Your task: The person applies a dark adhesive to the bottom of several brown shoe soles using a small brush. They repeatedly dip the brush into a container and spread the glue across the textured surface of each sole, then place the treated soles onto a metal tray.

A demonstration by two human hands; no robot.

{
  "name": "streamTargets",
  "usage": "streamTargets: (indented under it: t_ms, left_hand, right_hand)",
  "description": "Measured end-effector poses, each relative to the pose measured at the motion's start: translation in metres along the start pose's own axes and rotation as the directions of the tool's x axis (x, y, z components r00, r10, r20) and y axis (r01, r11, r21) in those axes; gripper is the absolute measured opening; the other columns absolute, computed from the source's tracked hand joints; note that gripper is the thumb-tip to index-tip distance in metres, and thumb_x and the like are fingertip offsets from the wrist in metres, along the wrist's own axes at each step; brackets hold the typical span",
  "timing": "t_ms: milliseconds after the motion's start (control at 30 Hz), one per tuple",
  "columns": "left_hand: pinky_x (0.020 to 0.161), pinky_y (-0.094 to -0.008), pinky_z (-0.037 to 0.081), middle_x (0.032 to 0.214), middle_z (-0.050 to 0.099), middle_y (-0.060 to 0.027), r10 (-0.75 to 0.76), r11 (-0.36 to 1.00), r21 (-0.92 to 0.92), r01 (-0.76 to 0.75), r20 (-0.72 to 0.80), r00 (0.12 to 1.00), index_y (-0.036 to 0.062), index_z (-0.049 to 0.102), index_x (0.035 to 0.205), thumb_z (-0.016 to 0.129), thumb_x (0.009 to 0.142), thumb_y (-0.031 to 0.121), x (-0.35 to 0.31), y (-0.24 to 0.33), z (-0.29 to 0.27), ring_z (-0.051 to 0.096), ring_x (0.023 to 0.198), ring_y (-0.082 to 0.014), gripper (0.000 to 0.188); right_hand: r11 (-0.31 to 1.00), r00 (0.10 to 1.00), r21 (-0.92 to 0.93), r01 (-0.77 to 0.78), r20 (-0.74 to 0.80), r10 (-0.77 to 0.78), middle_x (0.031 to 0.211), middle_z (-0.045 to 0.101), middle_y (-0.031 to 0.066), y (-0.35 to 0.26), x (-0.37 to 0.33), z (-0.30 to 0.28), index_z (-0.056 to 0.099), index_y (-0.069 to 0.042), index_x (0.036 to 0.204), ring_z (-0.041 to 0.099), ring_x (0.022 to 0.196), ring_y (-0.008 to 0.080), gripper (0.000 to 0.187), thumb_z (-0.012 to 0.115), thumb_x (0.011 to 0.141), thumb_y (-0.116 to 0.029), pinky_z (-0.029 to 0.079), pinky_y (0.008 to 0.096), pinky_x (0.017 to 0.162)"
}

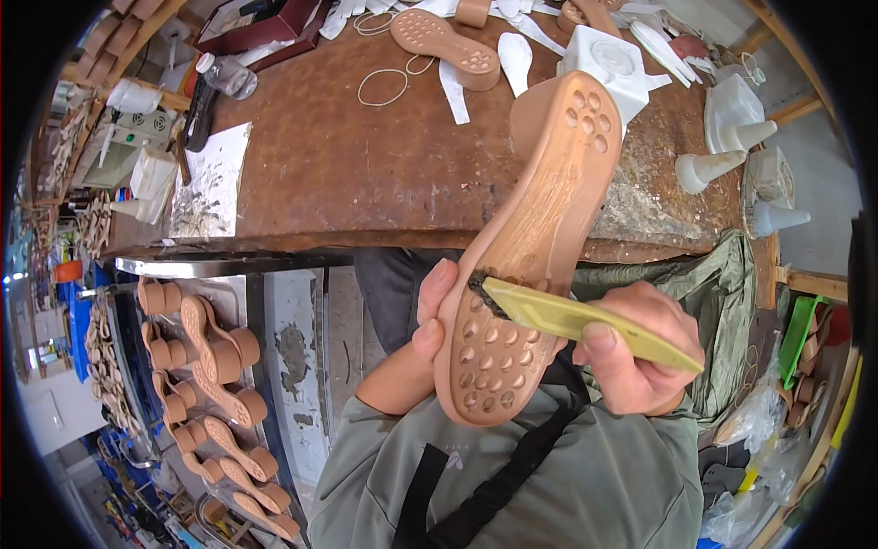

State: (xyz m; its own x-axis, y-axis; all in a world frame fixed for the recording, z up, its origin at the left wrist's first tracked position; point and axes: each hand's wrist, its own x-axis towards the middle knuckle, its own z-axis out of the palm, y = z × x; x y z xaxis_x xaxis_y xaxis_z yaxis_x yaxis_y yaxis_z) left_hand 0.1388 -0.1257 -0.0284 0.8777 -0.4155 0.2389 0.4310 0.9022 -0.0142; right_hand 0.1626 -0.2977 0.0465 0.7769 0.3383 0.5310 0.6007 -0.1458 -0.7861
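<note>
A tan heeled shoe sole is held up in front of my chest, its dimpled forefoot toward me and its heel end over the workbench. My left hand grips its left edge at the forefoot, fingers wrapped round. In my right hand is a yellow-green flat-handled brush, pinched between thumb and fingers. The brush's dark bristles touch the sole just above the dimples. A wet-looking shine runs along the sole's hollow middle. The sole hides part of my left hand.
Another tan sole lies on the brown workbench, beside white insole pieces and a white square container. White nozzle bottles stand at the right edge. At left, a rack carries several tan soles.
</note>
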Motion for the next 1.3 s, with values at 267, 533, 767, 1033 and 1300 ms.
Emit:
streamTargets:
  t_ms: [267, 533, 767, 1033, 1300]
  left_hand:
    - [0.089, -0.0471, 0.049, 0.128, 0.05, -0.0208, 0.042, 0.997, 0.073, -0.032, -0.145, 0.989, 0.0047, 0.031, 0.141, 0.037, 0.086, 0.06, 0.001, 0.002, -0.007, 0.058, 0.106, -0.0329, 0.078]
    - [0.101, -0.047, 0.037, 0.132, 0.041, -0.0215, 0.575, -0.07, 0.972, -0.223, 0.223, 0.788, 0.0035, 0.022, 0.139, 0.065, 0.073, 0.052, 0.024, 0.007, -0.064, 0.044, 0.122, -0.0341, 0.093]
    - [0.107, -0.0416, 0.029, 0.136, 0.034, -0.0211, 0.493, -0.662, 0.749, -0.003, 0.438, 0.751, -0.0003, 0.015, 0.139, 0.084, 0.057, 0.039, 0.047, 0.036, -0.119, 0.036, 0.128, -0.0328, 0.114]
    - [0.103, -0.0435, 0.036, 0.139, 0.027, -0.026, 0.484, -0.631, 0.776, -0.007, 0.401, 0.778, -0.0006, 0.011, 0.139, 0.084, 0.06, 0.028, 0.042, 0.043, -0.103, 0.037, 0.127, -0.0349, 0.111]
    - [0.105, -0.0458, 0.035, 0.138, 0.029, -0.027, 0.383, -0.787, 0.615, -0.053, 0.554, 0.739, 0.0028, 0.013, 0.139, 0.082, 0.062, 0.032, 0.053, 0.04, -0.116, 0.038, 0.127, -0.0385, 0.106]
  right_hand:
    - [0.986, 0.985, 0.042, 0.161, 0.052, -0.163, 0.074, 0.065, 0.0125, 0.021, -0.003, -0.012, 0.065, 0.006, 0.089, 0.061, 0.055, 0.0211, 0.02, 0.068, 0.07, 0.004, 0.049, 0.0305, 0.046]
    - [0.938, 0.975, 0.294, -0.181, -0.072, 0.21, 0.074, 0.065, 0.0115, 0.059, -0.004, -0.028, 0.064, 0.005, 0.091, 0.06, 0.058, 0.0141, 0.012, 0.066, 0.082, -0.002, 0.048, 0.0267, 0.052]
    - [0.858, 0.792, 0.122, -0.499, -0.336, 0.509, 0.078, 0.065, 0.0039, 0.179, 0.008, -0.057, 0.067, 0.002, 0.097, 0.057, 0.062, 0.0086, 0.015, 0.064, 0.088, -0.01, 0.044, 0.0223, 0.055]
    - [0.858, 0.926, -0.37, -0.355, -0.264, 0.269, 0.085, 0.066, 0.0131, 0.193, 0.013, -0.054, 0.067, 0.002, 0.094, 0.063, 0.07, 0.0206, 0.015, 0.066, 0.085, -0.01, 0.049, 0.0282, 0.063]
    - [0.773, 0.724, 0.121, -0.623, -0.284, 0.629, 0.069, 0.062, 0.0039, 0.199, 0.016, -0.06, 0.066, 0.002, 0.091, 0.054, 0.057, 0.009, 0.015, 0.065, 0.087, -0.013, 0.042, 0.0235, 0.052]
